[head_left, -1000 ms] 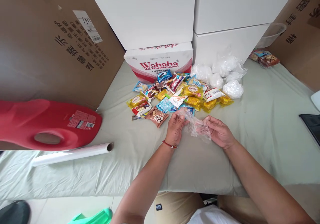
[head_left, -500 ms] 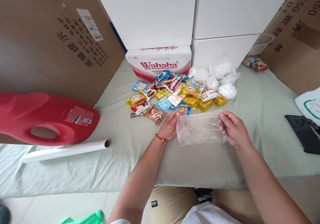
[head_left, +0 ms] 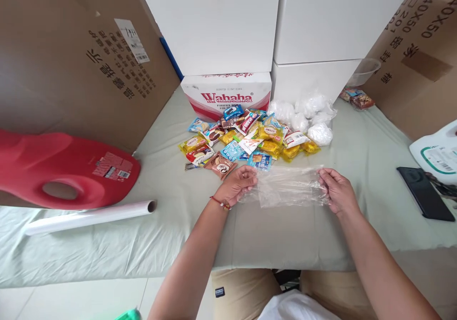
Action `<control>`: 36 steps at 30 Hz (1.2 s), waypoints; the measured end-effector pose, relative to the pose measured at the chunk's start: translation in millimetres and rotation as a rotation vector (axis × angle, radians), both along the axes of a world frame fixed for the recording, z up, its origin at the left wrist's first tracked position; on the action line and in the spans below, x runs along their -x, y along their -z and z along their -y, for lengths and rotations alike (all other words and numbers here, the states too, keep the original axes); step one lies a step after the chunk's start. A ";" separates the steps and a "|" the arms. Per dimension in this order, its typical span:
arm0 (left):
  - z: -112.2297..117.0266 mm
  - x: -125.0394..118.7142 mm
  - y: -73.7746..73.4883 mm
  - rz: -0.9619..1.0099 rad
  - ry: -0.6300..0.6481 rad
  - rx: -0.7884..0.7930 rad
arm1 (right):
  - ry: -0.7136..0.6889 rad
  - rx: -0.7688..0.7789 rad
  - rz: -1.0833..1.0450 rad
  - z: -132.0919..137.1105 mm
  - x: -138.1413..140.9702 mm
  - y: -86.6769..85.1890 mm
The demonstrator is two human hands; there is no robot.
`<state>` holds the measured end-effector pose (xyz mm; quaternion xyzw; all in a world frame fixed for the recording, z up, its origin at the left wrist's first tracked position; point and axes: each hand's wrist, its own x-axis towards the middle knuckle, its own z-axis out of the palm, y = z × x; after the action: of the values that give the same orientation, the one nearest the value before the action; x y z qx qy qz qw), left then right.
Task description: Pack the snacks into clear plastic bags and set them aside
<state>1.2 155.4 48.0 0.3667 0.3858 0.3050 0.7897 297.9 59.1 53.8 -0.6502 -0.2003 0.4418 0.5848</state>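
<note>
A clear plastic bag (head_left: 289, 186) is stretched flat between my two hands, above the green cloth. My left hand (head_left: 238, 185) pinches its left end, fingers closed on the film. At the opposite end my right hand (head_left: 337, 189) grips the bag between thumb and fingers. Just beyond my hands lies a heap of small wrapped snacks (head_left: 269, 133) in yellow, blue, red and brown packets. A brown snack packet (head_left: 220, 165) lies nearest my left hand. Several crumpled bundles of white, see-through plastic (head_left: 319, 133) rest at the heap's right.
Behind the snacks stands a Wahaha carton (head_left: 228, 91) under white boxes (head_left: 210, 25). At left are a red jug (head_left: 89, 167) and a white roll (head_left: 93, 216). A phone (head_left: 424, 194) and a white bottle (head_left: 437, 153) sit at right. Cardboard boxes (head_left: 64, 39) flank the table.
Both hands have moved slightly apart, and the bag is pulled wider and lies straighter between them. The camera view has shifted a little. The snacks have not visibly moved.
</note>
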 end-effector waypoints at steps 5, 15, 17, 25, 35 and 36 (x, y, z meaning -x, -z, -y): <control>20.6 13.3 3.8 -0.107 -0.365 0.009 | -0.036 0.012 0.028 10.7 5.4 12.6; 46.7 -6.1 -8.1 -0.144 -0.521 -0.020 | -0.039 -0.243 1.050 43.0 5.6 -2.7; 47.4 -18.1 -17.4 -0.118 -0.498 -0.010 | -0.153 -0.442 1.144 43.4 23.8 -15.9; 54.3 -43.1 -44.2 0.114 -0.331 -0.035 | -0.445 -0.517 1.046 12.8 77.4 -4.3; 53.8 -45.8 3.7 -0.014 -0.315 -0.015 | -0.251 -0.263 -0.275 18.2 71.8 -31.5; 53.6 -47.4 1.7 -0.003 -0.258 0.000 | -0.266 -0.250 -0.309 19.7 72.6 -35.3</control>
<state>48.6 101.8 46.3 0.3146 0.4309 0.4036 0.7433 225.3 39.4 89.1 -0.4653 -0.2453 0.5811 0.6210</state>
